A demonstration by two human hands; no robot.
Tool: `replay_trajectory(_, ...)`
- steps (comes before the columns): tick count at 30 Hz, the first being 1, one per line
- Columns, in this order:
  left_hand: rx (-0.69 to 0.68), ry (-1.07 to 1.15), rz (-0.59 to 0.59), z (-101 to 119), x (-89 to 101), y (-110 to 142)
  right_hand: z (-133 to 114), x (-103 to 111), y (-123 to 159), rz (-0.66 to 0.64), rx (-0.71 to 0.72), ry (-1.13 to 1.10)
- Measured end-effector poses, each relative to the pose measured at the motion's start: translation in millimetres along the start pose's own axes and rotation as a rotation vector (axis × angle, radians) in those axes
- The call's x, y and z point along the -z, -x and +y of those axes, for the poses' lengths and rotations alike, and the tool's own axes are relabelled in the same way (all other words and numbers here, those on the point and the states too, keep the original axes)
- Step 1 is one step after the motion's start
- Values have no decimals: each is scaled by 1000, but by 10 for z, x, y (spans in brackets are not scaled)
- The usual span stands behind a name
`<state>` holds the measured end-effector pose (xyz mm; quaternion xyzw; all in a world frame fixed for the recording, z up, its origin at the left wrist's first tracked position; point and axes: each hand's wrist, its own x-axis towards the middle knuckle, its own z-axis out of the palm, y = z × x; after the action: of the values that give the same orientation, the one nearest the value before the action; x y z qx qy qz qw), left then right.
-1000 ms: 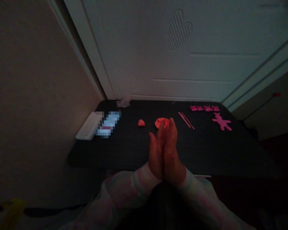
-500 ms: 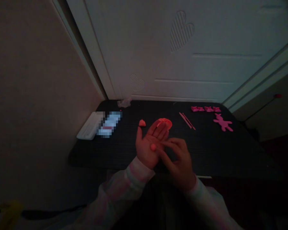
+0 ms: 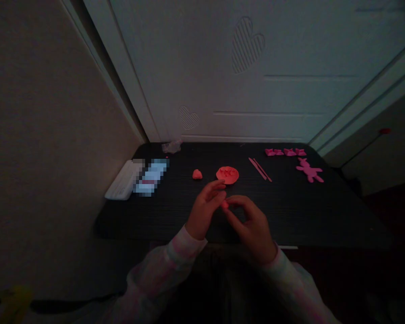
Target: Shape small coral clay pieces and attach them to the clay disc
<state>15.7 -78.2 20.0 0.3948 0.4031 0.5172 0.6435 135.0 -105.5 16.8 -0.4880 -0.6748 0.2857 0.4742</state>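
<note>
A small ball of orange-pink clay [image 3: 225, 204] is pinched between the fingertips of both hands, above the near half of the dark table. My left hand [image 3: 204, 209] is closed, its thumb and fingers on the ball's left side. From the right, the thumb and forefinger of my right hand [image 3: 251, 225] grip the same ball. Just beyond the hands lies a round orange-pink clay dish [image 3: 227, 175] with small clay pieces in it. To its left rests a larger lump of clay [image 3: 197, 174].
Two thin pink modelling tools [image 3: 260, 169] lie right of the dish. Farther right are a pink rabbit figure [image 3: 309, 171] and several pink bow-like pieces [image 3: 285, 152]. A white box [image 3: 123, 182], a blurred-out phone-like object [image 3: 151, 177] and crumpled clear plastic [image 3: 172, 146] are at left.
My left hand has turned from an open, upward palm into a pinch. The clay ball has gone from that palm to between both hands' fingertips. The dish is now uncovered.
</note>
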Motion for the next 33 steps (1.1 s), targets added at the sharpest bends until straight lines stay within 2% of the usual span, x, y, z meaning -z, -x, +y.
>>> replay_trajectory(2,51,-104,-85,30,89,20,29,30,-15,47,13,5)
replay_trajectory(5,95,-137,-183,87,152,54,44,51,-33,24,67,24)
replay_trajectory(14,117,-106,-176,107,130,51,26,77,-34,-40,129,60)
replay_trajectory(23,147,-177,-141,124,155,75,-9,124,-51,-132,147,110)
replay_trajectory(27,154,-227,-164,150,140,80,-42,123,-51,-153,141,124)
replay_trajectory(30,156,-252,-208,150,130,87,-54,104,-42,-168,99,105)
replay_trajectory(33,144,-265,-235,144,135,90,-49,97,-29,-217,-54,-26)
